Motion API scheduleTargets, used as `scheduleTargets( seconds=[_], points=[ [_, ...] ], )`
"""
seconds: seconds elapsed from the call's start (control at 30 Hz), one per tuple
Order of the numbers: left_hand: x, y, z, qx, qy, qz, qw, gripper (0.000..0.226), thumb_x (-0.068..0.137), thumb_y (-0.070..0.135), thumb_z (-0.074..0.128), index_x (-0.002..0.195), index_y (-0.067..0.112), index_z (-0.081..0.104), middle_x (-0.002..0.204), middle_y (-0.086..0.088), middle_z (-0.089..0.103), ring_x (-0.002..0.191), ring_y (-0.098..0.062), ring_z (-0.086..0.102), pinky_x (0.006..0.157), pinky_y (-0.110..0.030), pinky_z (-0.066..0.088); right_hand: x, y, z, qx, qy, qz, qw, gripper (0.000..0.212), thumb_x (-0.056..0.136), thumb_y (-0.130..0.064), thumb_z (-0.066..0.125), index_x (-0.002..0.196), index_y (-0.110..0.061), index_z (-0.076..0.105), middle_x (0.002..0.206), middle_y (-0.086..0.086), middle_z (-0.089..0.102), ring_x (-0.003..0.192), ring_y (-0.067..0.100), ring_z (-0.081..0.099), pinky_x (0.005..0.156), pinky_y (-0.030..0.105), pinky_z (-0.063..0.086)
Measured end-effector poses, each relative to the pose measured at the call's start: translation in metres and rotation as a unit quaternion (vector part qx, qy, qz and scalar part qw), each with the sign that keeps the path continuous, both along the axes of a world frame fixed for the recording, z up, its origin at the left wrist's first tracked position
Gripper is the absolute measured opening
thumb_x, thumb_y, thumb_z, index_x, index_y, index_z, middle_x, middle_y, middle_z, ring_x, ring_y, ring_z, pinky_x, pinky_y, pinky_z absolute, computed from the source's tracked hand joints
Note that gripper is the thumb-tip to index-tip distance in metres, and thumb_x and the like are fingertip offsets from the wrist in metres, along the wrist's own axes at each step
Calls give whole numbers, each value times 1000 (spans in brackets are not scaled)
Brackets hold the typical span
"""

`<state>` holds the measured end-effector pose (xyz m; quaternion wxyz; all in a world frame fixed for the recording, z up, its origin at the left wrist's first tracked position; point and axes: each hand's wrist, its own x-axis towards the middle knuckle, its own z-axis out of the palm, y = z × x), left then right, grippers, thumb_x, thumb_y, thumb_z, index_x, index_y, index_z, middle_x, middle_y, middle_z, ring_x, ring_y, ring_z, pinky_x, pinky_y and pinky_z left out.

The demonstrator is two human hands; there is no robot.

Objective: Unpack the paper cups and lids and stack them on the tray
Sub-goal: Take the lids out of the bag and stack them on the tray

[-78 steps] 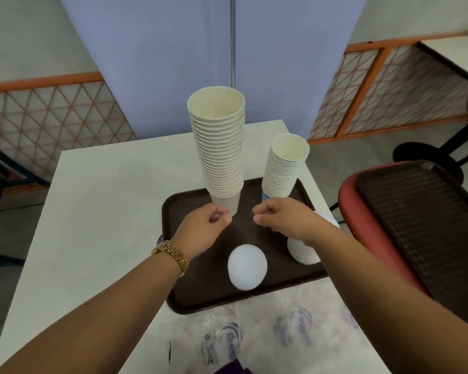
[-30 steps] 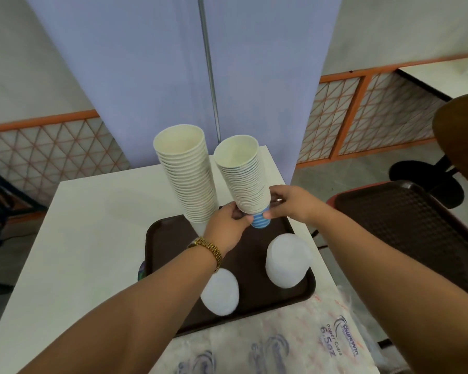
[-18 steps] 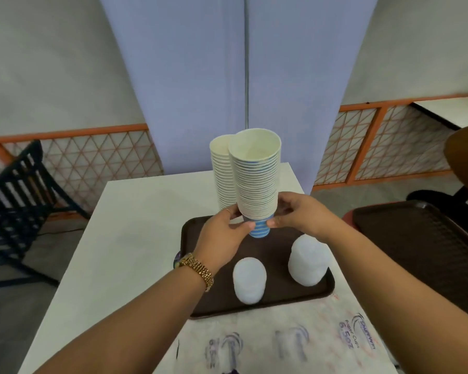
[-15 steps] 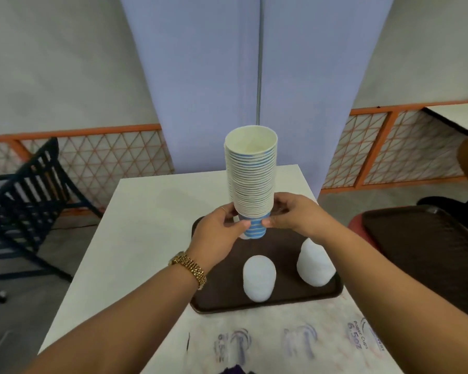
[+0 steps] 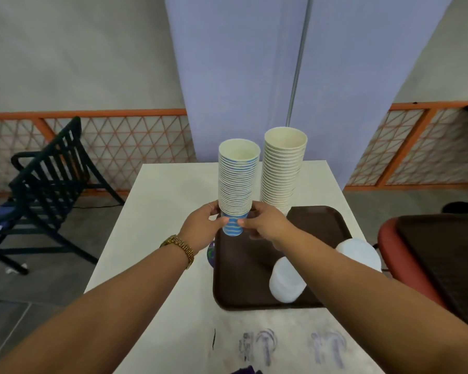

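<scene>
A stack of blue-striped paper cups (image 5: 237, 182) stands upright above the far left corner of the brown tray (image 5: 243, 271). My left hand (image 5: 203, 222) and my right hand (image 5: 262, 225) grip its bottom cup from either side. A taller stack of plain white cups (image 5: 281, 171) stands just to the right, at the tray's far edge. Two stacks of white lids lie on the tray: one (image 5: 287, 284) near the front and another (image 5: 358, 255) at the right edge, partly behind my right forearm.
An empty printed plastic wrapper (image 5: 295, 344) lies on the white table (image 5: 160, 201) in front of the tray. A second brown tray (image 5: 449, 260) rests on a red seat at the right. A dark slatted chair (image 5: 46, 179) stands to the left.
Both hands have carried the blue-striped cup stack from beside the white stack to the left, over the tray's far left corner. The camera view has swung left.
</scene>
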<state>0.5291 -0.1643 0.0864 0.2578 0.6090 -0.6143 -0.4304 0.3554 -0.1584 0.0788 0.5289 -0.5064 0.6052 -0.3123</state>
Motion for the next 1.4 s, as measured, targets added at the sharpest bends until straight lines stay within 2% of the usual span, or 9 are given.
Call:
scheduleTargets(
  seconds=[0.33, 0.43, 0.63, 0.77, 0.87, 1.0, 1.13, 1.27, 1.4],
  points=[
    [-1, -55, -76, 93, 43, 22, 994, 48, 96, 19, 58, 141, 30, 45, 129, 10, 56, 118, -19, 56, 100, -42, 50, 21, -50, -59, 76, -29, -76, 994, 51, 89, 6, 61, 137, -10, 50, 115, 8, 64, 75, 11, 59, 54, 17, 45],
    [-3, -70, -91, 95, 31, 15, 995, 46, 96, 19, 57, 139, 33, 47, 134, 7, 58, 120, -26, 57, 102, -50, 47, 22, -62, -72, 88, -35, -93, 991, 54, 89, 7, 60, 139, -10, 48, 125, 10, 62, 87, 17, 58, 60, 21, 45],
    [-8, -79, -111, 108, 33, 25, 993, 51, 97, 16, 56, 143, 31, 41, 141, 6, 52, 126, -20, 52, 107, -45, 44, 24, -74, -90, 120, -47, -119, 984, 62, 89, 7, 60, 144, -14, 42, 136, 6, 56, 109, 19, 57, 79, 27, 48],
    [-11, -79, -117, 112, 26, 34, 993, 52, 98, 17, 55, 145, 30, 37, 144, 3, 49, 130, -24, 49, 108, -47, 43, 24, -76, -97, 131, -51, -116, 983, 70, 88, 9, 60, 149, -15, 36, 141, 7, 53, 120, 24, 56, 80, 27, 49],
    [-12, -78, -114, 117, 16, 35, 992, 53, 98, 17, 55, 147, 28, 36, 146, 2, 48, 130, -25, 49, 108, -47, 43, 24, -75, -94, 147, 10, -85, 985, 72, 86, 6, 64, 150, -12, 34, 144, 9, 51, 129, 27, 51, 106, 40, 44],
    [-11, -67, -118, 139, 13, 76, 987, 50, 97, 23, 56, 145, 24, 42, 142, 1, 53, 125, -23, 53, 106, -45, 45, 16, -65, -69, 165, 178, 47, 969, 58, 93, -12, 63, 146, -4, 40, 144, 14, 49, 131, 29, 48, 110, 36, 38],
    [-14, -45, -126, 196, 38, 101, 975, 38, 97, 22, 56, 135, 21, 53, 122, -1, 63, 108, -17, 62, 100, -40, 50, -10, -57, -49, 197, 288, 200, 915, 50, 101, -25, 51, 148, -9, 41, 154, 9, 38, 140, 25, 37, 115, 35, 29],
    [-34, -27, -120, 230, 57, 57, 970, 32, 98, 21, 55, 130, 18, 57, 102, 1, 65, 94, -12, 66, 87, -28, 56, -50, -48, -46, 266, 240, 155, 921, 44, 97, -20, 57, 141, -15, 51, 145, 6, 49, 132, 24, 47, 113, 44, 34],
    [-61, -28, -108, 239, 62, 1, 969, 41, 98, 22, 55, 138, 18, 50, 117, 1, 63, 103, -12, 63, 94, -31, 53, -85, -45, -41, 308, 277, 86, 906, 35, 97, -19, 57, 130, -5, 57, 131, 10, 59, 119, 27, 57, 105, 45, 45]
  ],
)
